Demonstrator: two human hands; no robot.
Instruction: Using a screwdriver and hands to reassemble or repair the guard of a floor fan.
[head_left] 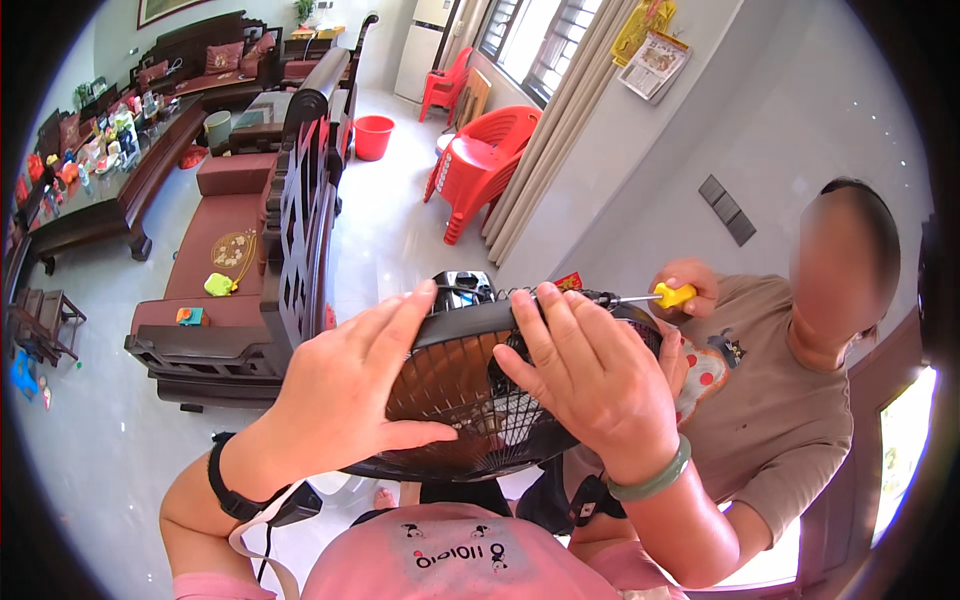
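A black fan head (pixel 455 395) with a wire cage fills the lower middle. My left hand (pixel 355 385) holds its left side, thumb over the mesh and fingertips at the rim. My right hand (pixel 595 380) grips the upper right of the rim with extended fingers, thumb on the cage. Just beyond it, a co-worker's hand (pixel 690 275) holds a yellow-handled screwdriver (pixel 672 295), its metal shaft reaching to the rim. More of that person's fingers show behind my right hand. A chrome and black part (pixel 462 285) shows behind the fan's top; what the screwdriver tip meets is unclear.
The co-worker (pixel 770 400) is close on the right. Left are a dark wooden sofa (pixel 210 270) with red cushions and a cluttered low table (pixel 140 200). Beyond stand a red bucket (pixel 373 138), stacked red plastic chairs (pixel 470 165), a curtained window (pixel 515 45) and a white refrigerator (pixel 420 50).
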